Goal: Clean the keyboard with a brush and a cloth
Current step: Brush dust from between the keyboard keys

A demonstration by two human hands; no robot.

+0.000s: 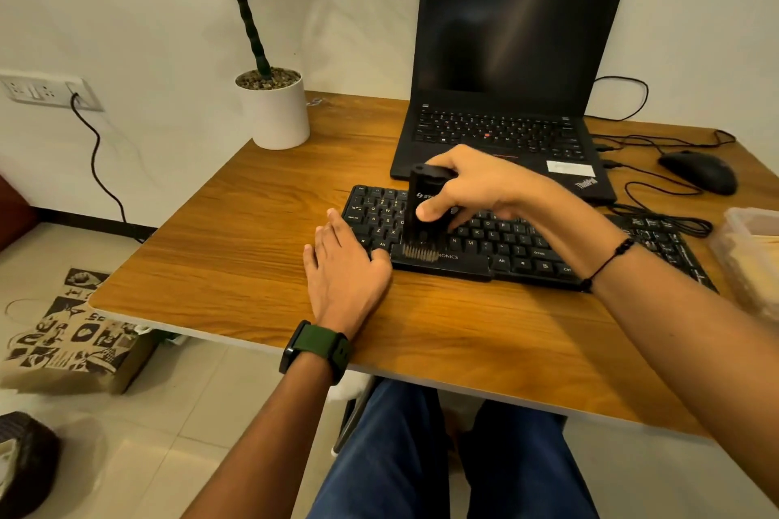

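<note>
- On the wooden worktop (253,249): one black external keyboard (527,240), one open ThinkPad laptop (506,97) directly behind it, one black mouse (697,171) at far right, one white potted plant (274,110) at the rear left corner, one translucent container (754,253) at the right edge.
- One black cleaning brush (425,215) stands nearly upright over the left half of the keyboard; its bristles touch the front key row near the space bar.
- No cloth can be identified.
- Black cables run from the laptop and mouse across the worktop to the right of the keyboard.
- Right hand (472,190): reaches in from the right, wrist raised, grip clamped on the brush body, thumb on the near face.
- Left hand (345,265): flat, palm down, fingers straight, resting on the worktop with fingertips against the keyboard's left end; grip apart.
- Left wrist carries a green-strapped watch (316,350); right wrist carries a black cord bracelet (611,261).
</note>
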